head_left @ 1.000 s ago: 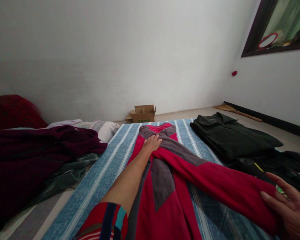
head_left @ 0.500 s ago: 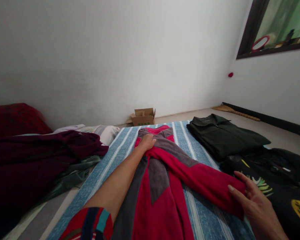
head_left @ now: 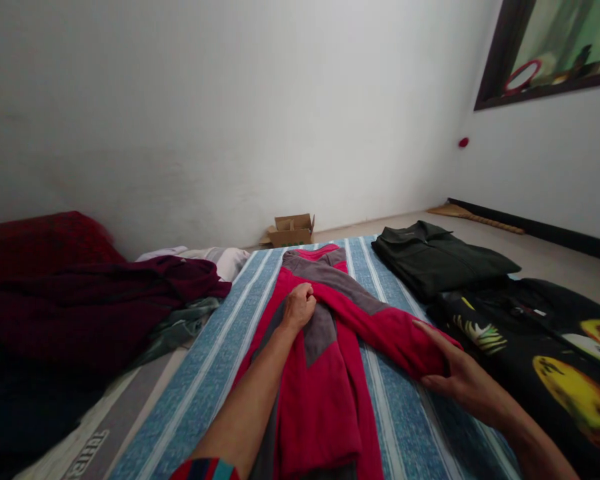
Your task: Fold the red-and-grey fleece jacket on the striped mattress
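A red and grey jacket (head_left: 325,400) lies partly folded on the blue striped bedding, its collar toward the wall. My left hand (head_left: 300,305) is closed on the cloth beside the upper sleeve, its fingertips curled out of sight. One sleeve (head_left: 380,327) stretches across the jacket toward the right. At its cuff end, my right hand (head_left: 447,367) holds the sleeve, fingers over the top and thumb along the near edge.
Blue striped bedding (head_left: 205,360) lies beneath. Left are a dark maroon garment (head_left: 110,307) and a red bundle (head_left: 50,243). A folded dark green shirt (head_left: 435,260) and a black printed garment (head_left: 510,333) lie right. A cardboard box (head_left: 293,231) stands by the wall.
My left hand has moved from near the jacket's shoulder down toward me. My right hand has shifted left, and the sleeve's end has come in with it. The view has shifted slightly.
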The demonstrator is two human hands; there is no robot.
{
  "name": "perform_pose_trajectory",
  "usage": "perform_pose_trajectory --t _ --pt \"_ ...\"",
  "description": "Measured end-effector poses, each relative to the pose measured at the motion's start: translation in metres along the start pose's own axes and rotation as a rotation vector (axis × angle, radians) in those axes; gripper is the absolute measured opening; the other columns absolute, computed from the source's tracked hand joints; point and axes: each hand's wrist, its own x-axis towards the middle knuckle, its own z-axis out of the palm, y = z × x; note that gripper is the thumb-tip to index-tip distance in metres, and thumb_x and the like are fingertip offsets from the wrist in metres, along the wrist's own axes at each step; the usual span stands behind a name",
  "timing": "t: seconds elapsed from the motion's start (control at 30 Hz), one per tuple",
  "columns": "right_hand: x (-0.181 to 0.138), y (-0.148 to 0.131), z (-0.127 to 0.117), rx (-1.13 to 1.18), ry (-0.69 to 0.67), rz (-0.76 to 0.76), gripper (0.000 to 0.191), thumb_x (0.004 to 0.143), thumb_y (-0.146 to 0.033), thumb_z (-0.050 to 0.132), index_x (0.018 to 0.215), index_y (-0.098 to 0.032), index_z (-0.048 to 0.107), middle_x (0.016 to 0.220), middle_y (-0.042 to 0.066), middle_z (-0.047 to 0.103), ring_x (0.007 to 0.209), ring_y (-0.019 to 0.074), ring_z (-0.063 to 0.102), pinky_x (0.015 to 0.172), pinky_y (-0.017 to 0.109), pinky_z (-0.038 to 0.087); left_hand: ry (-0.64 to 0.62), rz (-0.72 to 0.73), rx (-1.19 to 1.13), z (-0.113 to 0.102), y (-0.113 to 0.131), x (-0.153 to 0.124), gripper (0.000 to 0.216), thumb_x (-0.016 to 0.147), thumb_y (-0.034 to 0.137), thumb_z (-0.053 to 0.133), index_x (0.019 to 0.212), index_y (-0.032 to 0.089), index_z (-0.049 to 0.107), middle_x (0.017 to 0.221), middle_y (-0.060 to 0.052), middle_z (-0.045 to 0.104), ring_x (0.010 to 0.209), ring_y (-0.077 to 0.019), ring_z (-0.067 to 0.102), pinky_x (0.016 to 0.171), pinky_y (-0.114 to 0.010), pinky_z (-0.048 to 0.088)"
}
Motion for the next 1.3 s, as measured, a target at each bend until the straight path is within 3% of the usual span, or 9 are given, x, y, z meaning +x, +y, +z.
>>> perform_pose_trajectory --t 0.2,0.33,0.47,0.67,0.87,1.3 --pt "0.004 0.002 0.003 0.336 0.245 0.093 0.067 0.065 -0.023 0.066 0.129 -0.022 0.047 0.130 0.005 0.052 0.116 0.0240 0.050 0.099 0.036 0.040 0.035 0.052 -0.064 0.005 -0.006 -0.010 0.026 0.066 0.006 0.050 0.085 0.021 0.057 0.111 -0.006 0.061 0.108 -0.0190 0.053 0.098 -0.033 0.038" --pt "0.003 -0.008 0.005 0.525 0.471 0.184 0.072 0.062 -0.028 0.074 0.128 -0.025 0.047 0.113 0.004 0.063 0.094 0.0219 0.063 0.079 0.029 0.053 0.014 0.041 -0.081 0.003 -0.005 -0.013 0.023 0.067 0.007 0.050 0.082 0.023 0.057 0.112 -0.005 0.062 0.110 -0.0199 0.052 0.100 -0.036 0.037" --pt "0.005 -0.010 0.009 0.651 0.640 0.193 0.080 0.054 -0.029 0.079 0.128 -0.025 0.048 0.096 0.004 0.067 0.075 0.0225 0.066 0.064 0.031 0.057 0.016 0.053 -0.093 0.003 -0.003 -0.014 0.021 0.063 0.006 0.053 0.077 0.021 0.056 0.112 -0.007 0.061 0.110 -0.0207 0.051 0.100 -0.035 0.038" --pt "0.008 -0.002 0.009 0.671 0.694 0.171 0.077 0.055 -0.026 0.079 0.126 -0.028 0.050 0.091 0.001 0.067 0.070 0.0189 0.066 0.063 0.028 0.057 -0.025 0.053 -0.089 0.005 -0.003 -0.014 0.024 0.063 0.009 0.057 0.083 0.020 0.061 0.119 -0.007 0.057 0.112 -0.0219 0.049 0.101 -0.035 0.036" --pt "0.008 0.001 0.007 0.643 0.731 0.175 0.077 0.055 -0.027 0.078 0.126 -0.025 0.050 0.091 0.002 0.068 0.072 0.0218 0.066 0.066 0.034 0.057 -0.041 -0.009 -0.222 0.000 -0.004 -0.011 0.017 0.060 0.006 0.054 0.067 0.021 0.055 0.116 -0.007 0.060 0.112 -0.0206 0.050 0.099 -0.036 0.037" --pt "0.011 0.012 0.004 0.638 0.797 0.203 0.071 0.053 -0.025 0.079 0.120 -0.025 0.055 0.089 0.002 0.068 0.070 0.0209 0.067 0.063 0.032 0.058 -0.169 -0.050 -0.444 -0.020 -0.009 -0.008 0.015 0.055 0.006 0.048 0.056 0.021 0.046 0.113 -0.005 0.063 0.106 -0.0192 0.056 0.096 -0.034 0.040"
